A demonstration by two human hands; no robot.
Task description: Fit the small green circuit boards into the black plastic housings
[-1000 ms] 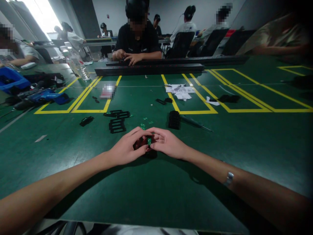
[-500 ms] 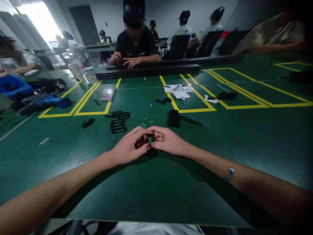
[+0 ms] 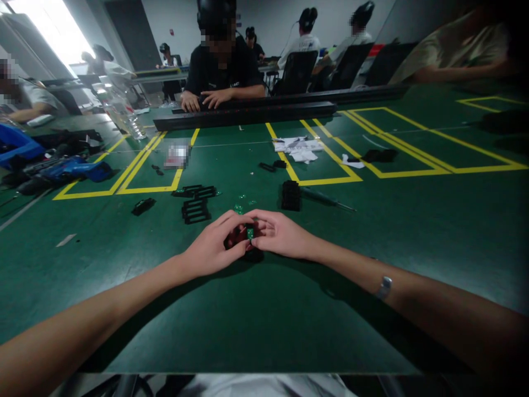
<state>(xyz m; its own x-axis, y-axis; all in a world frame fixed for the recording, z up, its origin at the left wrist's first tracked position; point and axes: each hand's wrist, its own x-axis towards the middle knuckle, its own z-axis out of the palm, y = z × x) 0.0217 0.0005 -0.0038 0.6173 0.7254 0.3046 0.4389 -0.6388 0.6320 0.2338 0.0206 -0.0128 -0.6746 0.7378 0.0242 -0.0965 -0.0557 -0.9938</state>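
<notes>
My left hand (image 3: pixel 212 245) and my right hand (image 3: pixel 283 234) meet over the green table, fingertips close together. Between them is a small green piece (image 3: pixel 250 233), pinched by the fingers of both; a dark part around it is mostly hidden by my fingers. Just beyond my fingertips lie small clear green pieces (image 3: pixel 238 209). Black slotted frames (image 3: pixel 195 210) rest beyond my left hand, and a stack of black parts (image 3: pixel 291 196) stands beyond my right hand.
A screwdriver (image 3: pixel 328 198) lies right of the black stack. Farther off are crumpled white paper (image 3: pixel 298 148), a long black rail (image 3: pixel 248 114), plastic bottles (image 3: pixel 134 124) and a blue power tool (image 3: pixel 78 170). A person in black sits opposite, hands at the rail.
The view has shifted slightly, moving the table items a little left in the picture. My hands keep the same grip. The person opposite has lowered a hand onto the rail.
</notes>
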